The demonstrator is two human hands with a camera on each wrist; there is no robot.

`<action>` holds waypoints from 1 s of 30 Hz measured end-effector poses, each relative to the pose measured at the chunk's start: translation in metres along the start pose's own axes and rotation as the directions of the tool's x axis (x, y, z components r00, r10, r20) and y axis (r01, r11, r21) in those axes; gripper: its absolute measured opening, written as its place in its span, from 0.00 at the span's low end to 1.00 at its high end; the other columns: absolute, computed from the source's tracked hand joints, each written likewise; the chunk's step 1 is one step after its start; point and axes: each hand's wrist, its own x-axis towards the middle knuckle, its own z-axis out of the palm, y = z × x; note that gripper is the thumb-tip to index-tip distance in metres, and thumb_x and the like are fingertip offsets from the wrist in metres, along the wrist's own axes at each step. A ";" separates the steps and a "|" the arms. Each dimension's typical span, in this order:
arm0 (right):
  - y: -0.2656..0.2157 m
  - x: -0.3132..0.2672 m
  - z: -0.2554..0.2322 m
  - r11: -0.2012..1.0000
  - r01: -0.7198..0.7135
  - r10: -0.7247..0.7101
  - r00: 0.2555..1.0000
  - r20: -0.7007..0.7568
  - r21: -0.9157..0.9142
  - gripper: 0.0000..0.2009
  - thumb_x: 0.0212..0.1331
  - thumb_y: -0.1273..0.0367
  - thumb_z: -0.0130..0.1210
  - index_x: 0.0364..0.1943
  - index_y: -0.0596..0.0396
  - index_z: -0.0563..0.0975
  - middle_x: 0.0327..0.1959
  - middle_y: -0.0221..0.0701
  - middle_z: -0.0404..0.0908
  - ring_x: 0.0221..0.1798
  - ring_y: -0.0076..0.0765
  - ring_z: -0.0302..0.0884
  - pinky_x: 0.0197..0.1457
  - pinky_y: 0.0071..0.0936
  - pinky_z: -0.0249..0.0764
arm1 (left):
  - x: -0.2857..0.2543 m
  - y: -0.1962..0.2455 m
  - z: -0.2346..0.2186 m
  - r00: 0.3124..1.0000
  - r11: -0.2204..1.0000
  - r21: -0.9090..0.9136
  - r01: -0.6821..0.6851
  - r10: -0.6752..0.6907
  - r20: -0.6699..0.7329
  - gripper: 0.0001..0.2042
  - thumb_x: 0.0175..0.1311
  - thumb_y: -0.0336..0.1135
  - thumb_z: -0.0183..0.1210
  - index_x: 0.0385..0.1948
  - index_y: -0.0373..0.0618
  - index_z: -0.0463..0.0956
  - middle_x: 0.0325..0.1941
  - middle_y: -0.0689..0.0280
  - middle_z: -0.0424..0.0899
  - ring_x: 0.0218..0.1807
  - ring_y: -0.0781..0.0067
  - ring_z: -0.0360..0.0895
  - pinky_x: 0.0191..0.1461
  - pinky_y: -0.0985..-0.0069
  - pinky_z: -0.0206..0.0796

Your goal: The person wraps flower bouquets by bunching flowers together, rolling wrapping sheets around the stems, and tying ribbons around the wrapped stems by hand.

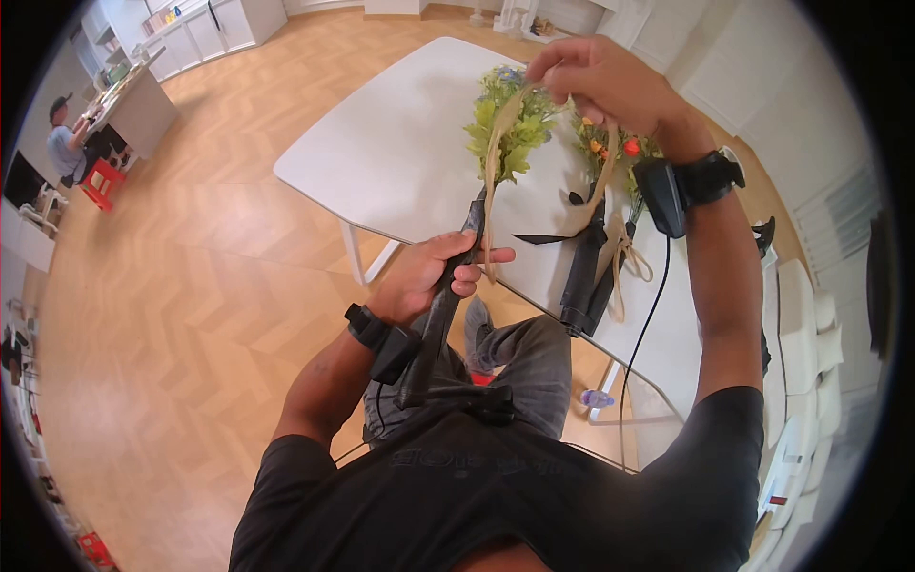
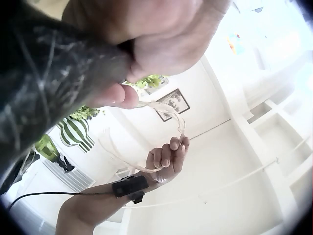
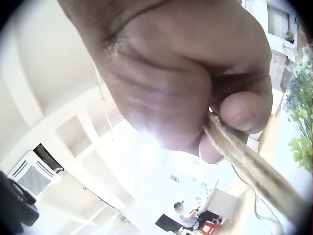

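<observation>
My left hand grips the black-wrapped stems of a bouquet with green leaves and small blue flowers. In the left wrist view, the dark, shiny wrapping passes close by the fingers. A beige ribbon runs from beside the left fingers up to my right hand, raised over the table. Thumb and fingers of that hand pinch the ribbon, as the right wrist view shows. Its other stretch hangs down toward two more black-wrapped bouquets with orange and red flowers.
The bouquets lie on a white table, near its front edge. Another beige ribbon is looped around one of them. A black cable trails from the right wrist camera. Far left, a person sits on a red stool at a counter.
</observation>
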 end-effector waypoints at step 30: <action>-0.007 0.099 0.073 0.995 0.091 -0.097 0.977 0.189 0.042 0.20 0.65 0.63 0.53 0.49 0.70 0.75 0.46 0.44 0.81 0.41 0.39 0.84 0.45 0.32 0.82 | -0.027 -0.014 0.062 1.000 0.760 0.649 0.027 -0.012 -0.027 0.11 0.74 0.38 0.48 0.41 0.38 0.72 0.30 0.69 0.75 0.24 0.82 0.69 0.26 0.81 0.62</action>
